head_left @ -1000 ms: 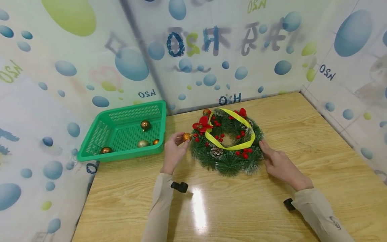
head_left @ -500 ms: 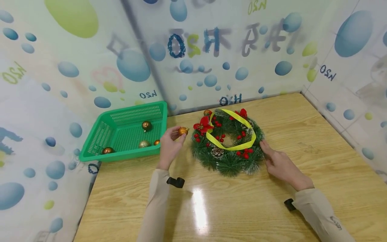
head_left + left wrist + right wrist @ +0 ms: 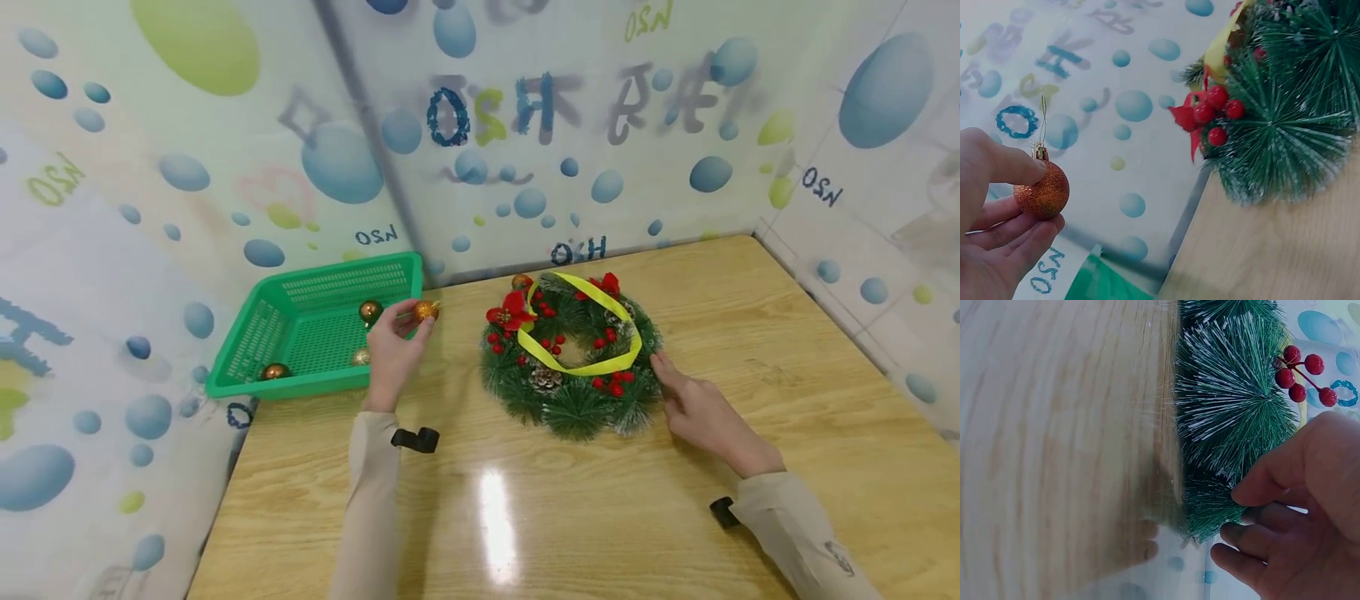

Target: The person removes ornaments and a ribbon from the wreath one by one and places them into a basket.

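My left hand [image 3: 395,354] pinches an orange glitter Christmas bauble [image 3: 427,312] between thumb and fingers, beside the right end of the green basket [image 3: 300,387]. In the left wrist view, the bauble [image 3: 1043,190] has a gold cap with a thin loop standing up. A green Christmas wreath [image 3: 577,415] lies on the table, with red berries, red flowers and pine cones. Yellow ribbon [image 3: 633,354] lies in a loop over it. My right hand [image 3: 708,417] grips the wreath's right edge; in the right wrist view, its thumb and fingertips meet the outer needles [image 3: 1210,506].
Inside the basket are a shiny brown bauble [image 3: 371,312], another brown bauble [image 3: 275,372] and a pale gold bauble [image 3: 362,357], partly hidden by my left hand. The wooden table [image 3: 600,517] meets a patterned wall covering [image 3: 495,192] at its back.
My left hand has moved left with the orange bauble, away from the wreath's left side to the basket's right end. The right hand stays at the wreath. The head view has shifted slightly.
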Available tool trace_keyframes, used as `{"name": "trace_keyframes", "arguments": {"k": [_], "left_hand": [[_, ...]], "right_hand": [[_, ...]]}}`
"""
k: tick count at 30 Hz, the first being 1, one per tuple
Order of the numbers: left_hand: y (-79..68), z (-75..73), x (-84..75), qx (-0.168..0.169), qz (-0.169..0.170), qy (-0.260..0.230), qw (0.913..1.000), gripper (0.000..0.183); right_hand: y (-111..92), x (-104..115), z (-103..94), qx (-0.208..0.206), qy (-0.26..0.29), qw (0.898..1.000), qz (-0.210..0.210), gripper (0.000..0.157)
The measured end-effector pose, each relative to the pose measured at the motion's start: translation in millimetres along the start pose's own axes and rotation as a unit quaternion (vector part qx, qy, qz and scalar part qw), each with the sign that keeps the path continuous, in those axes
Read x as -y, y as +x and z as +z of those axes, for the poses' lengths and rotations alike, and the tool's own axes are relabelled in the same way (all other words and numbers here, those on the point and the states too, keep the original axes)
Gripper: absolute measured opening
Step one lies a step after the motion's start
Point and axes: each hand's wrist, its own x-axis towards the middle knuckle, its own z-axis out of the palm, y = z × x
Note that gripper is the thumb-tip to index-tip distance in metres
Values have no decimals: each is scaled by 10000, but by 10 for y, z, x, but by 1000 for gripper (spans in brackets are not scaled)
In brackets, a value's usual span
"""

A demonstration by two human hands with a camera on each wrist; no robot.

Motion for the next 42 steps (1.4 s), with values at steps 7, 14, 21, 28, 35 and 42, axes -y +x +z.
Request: {"name": "trace_keyframes", "arguments": {"k": [7, 14, 21, 28, 35, 42], "left_hand": [[29, -155, 45, -104, -49, 4, 9999, 40], [50, -369, 101, -89, -120, 39, 9999, 40], [107, -612, 136, -157, -232, 392, 9988, 42], [159, -857, 280, -273, -498, 689, 9960, 44], [235, -1101, 412, -403, -752, 1079, 9905, 47], [299, -1246, 485, -580, -873, 1212, 9871, 48]], "right_hand": [[-8, -17, 14, 30, -14, 10000, 32, 66], [-12, -33, 29, -130, -94, 9998, -104, 67], [-18, -7, 20, -105, -112, 9999, -33, 67], [-9, -3, 32, -87, -185, 9998, -35, 67], [-7, -3, 42, -156, -175, 9997, -85, 67], [-17, -1, 40, -242, -223, 9994, -134, 67]]}}
